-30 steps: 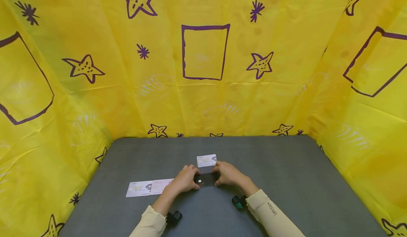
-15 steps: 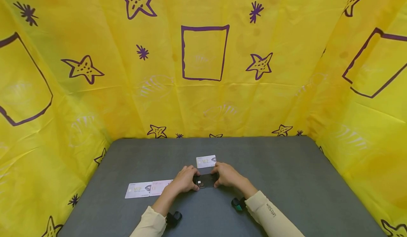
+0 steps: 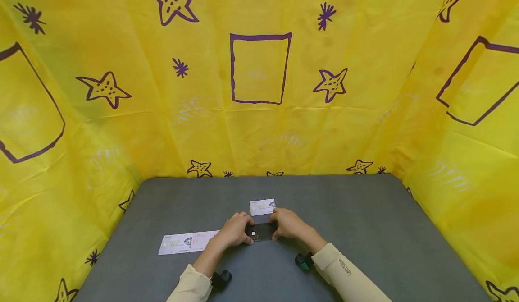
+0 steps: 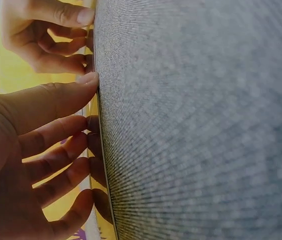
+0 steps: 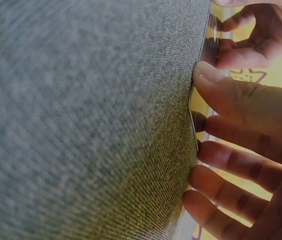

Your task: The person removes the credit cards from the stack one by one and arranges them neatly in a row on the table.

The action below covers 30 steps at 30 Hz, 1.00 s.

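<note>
A dark, glossy card (image 3: 263, 232) marked VIP lies flat or nearly flat on the grey tabletop, between my hands. My left hand (image 3: 234, 231) holds its left end, thumb on the near edge and fingers at the far edge. At the other end, my right hand (image 3: 289, 224) grips the card the same way. In both wrist views the card shows almost edge-on, its shiny face reflecting the fingertips. Just behind it lies a white VIP card (image 3: 261, 207), its near right corner close to my right fingers.
To the left, a white VIP card (image 3: 174, 244) and a pinkish card (image 3: 202, 240) lie side by side, touching or slightly overlapping. My left forearm covers the pinkish card's right end. Yellow cloth (image 3: 259, 135) with purple drawings walls off the back and sides of the grey table (image 3: 344, 203).
</note>
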Motion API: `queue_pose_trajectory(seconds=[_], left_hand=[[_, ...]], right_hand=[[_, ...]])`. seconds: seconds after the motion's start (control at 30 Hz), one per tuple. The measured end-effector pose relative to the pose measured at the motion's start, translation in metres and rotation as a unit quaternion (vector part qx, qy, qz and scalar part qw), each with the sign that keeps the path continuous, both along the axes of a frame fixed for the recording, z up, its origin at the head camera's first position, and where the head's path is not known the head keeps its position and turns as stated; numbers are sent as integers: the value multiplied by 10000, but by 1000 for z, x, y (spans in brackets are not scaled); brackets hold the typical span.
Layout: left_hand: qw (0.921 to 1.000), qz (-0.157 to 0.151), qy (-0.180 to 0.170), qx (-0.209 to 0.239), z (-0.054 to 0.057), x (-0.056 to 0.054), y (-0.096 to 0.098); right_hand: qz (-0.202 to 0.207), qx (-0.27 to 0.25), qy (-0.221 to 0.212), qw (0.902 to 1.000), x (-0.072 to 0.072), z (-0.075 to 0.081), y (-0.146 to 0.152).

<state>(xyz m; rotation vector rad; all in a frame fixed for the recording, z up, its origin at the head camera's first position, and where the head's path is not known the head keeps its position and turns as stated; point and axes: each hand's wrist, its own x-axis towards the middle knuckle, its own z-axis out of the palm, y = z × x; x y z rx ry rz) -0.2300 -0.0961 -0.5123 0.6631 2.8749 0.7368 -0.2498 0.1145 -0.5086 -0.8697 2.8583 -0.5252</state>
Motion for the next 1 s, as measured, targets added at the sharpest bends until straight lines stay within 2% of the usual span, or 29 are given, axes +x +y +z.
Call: queue_pose_trajectory(seconds=[0.37, 0.57, 0.83, 1.0], left_hand=[[9999, 58, -151, -12, 0, 1, 2], [9999, 100, -43, -1, -1, 4, 1], [9997, 201, -90, -142, -3, 5, 3], [9995, 127, -206, -193, 0, 1, 3]], right_hand=[[-6, 32, 58, 10000, 2, -1, 1], [30, -62, 34, 10000, 2, -3, 1], [91, -477, -388, 9981, -3, -7, 6], [181, -986, -975, 9902, -13, -4, 12]])
